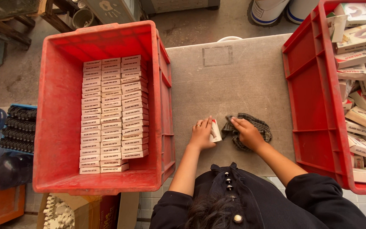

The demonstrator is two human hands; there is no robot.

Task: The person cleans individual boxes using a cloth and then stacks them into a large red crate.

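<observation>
Your left-hand fingers (204, 125) are curled around a small white box (215, 131), pinning it on edge against the counter (225, 80) near the front edge, so one face stands exposed toward your other hand. Your right-hand fingers (239, 123) press down flat on a checked cloth (257, 129), bunched under the palm just beside the box; they are closed onto the cloth rather than spread, and the cloth's leading corner is touching or nearly touching the box.

Off the counter's left edge a red crate (56, 106) holds matching boxes packed (111, 114) on edge in three tidy rows, filling its middle. Off the right edge a second red crate (310, 85) holds similar boxes (361, 85) tumbled loose in a heap. The box you hold sits between both crates, within easy reach of either.
</observation>
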